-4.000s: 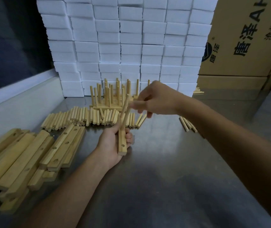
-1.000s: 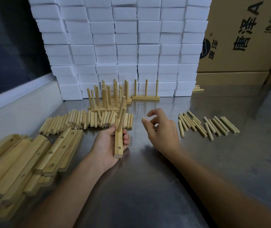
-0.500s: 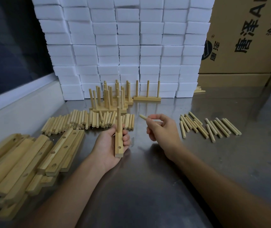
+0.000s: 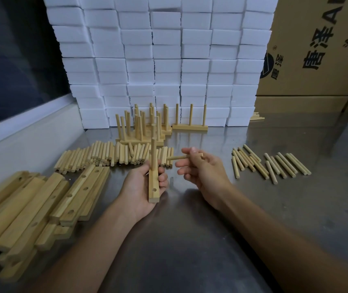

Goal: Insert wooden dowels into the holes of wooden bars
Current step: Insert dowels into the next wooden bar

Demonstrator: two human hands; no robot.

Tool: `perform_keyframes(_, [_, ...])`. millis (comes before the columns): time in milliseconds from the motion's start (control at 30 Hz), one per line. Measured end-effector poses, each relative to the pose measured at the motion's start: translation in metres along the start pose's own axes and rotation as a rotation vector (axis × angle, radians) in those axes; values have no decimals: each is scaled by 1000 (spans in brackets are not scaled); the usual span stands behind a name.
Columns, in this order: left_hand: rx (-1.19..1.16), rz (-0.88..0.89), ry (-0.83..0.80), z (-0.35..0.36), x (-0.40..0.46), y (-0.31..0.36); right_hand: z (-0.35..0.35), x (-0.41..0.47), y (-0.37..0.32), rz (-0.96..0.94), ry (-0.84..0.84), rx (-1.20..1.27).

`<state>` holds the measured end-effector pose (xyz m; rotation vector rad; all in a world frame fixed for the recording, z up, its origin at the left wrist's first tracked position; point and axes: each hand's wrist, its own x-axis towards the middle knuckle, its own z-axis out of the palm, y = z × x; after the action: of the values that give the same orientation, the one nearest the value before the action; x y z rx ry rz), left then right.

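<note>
head view: a wooden bar lies lengthwise in the palm of the left hand, fingers curled round its sides, held just above the middle of the counter. an upright dowel stands in the bar's far end, and an empty hole shows near the bar's near end. just to the right, the right hand pinches a loose dowel between thumb and fingers, the stick lying roughly level with its free tip pointing left toward the upright dowel, close to it but apart.

beyond the hands a row of loose dowels lies side by side on the counter, and behind it, toward the back edge, stand finished bars with dowels upright, one of them set apart to the right with three pegs. a smaller batch of dowels lies toward the right edge. a heap of drilled bars is stacked at the left edge. white blocks form a wall along the back edge, with a cardboard box at the back right corner.
</note>
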<state>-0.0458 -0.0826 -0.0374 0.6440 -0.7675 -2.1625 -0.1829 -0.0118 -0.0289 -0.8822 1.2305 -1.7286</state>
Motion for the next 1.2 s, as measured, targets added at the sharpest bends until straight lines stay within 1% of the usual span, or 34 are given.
perform_keyframes(100, [5, -5, 1, 0, 0, 0, -4, 1, -4, -34, 82, 6])
perform_keyframes(200, [9, -5, 1, 0, -1, 0, -4, 2, -9, 45, 61, 120])
perform_keyframes(233, [12, -5, -1, 0, -1, 0, -4, 2, -9, 58, 57, 114])
perform_keyframes(367, [13, -3, 1, 1, -2, 0, -3, 2, -4, 57, 76, 36])
perform_keyframes(500, [13, -2, 8, 2, -2, 0, -3, 2, 0, 40, 17, -23])
perform_keyframes(533, [12, -3, 10, 2, -2, 0, -4, 3, 2, 21, 29, -53])
perform_keyframes(667, [14, -4, 13, 2, -2, 0, -7, 6, 5, -55, 169, -232])
perform_keyframes(733, [11, -6, 9, 2, -2, 0, -9, 6, 2, -45, 175, -263])
perform_keyframes(867, [16, -8, 11, 1, -2, 0, -6, 2, -6, -35, 46, -262])
perform_keyframes(1000, [14, -16, 8, 0, -1, 0, 5, -4, -12, 48, -245, -199])
perform_keyframes(1100, [32, -22, -45, 0, -2, -1, 11, -9, -13, 49, -404, -310])
perform_keyframes(1133, [48, -19, -47, 0, -2, -1, 12, -10, -13, 44, -431, -352])
perform_keyframes(1200, [65, -18, -45, 1, -4, 0, 14, -11, -13, 29, -428, -411])
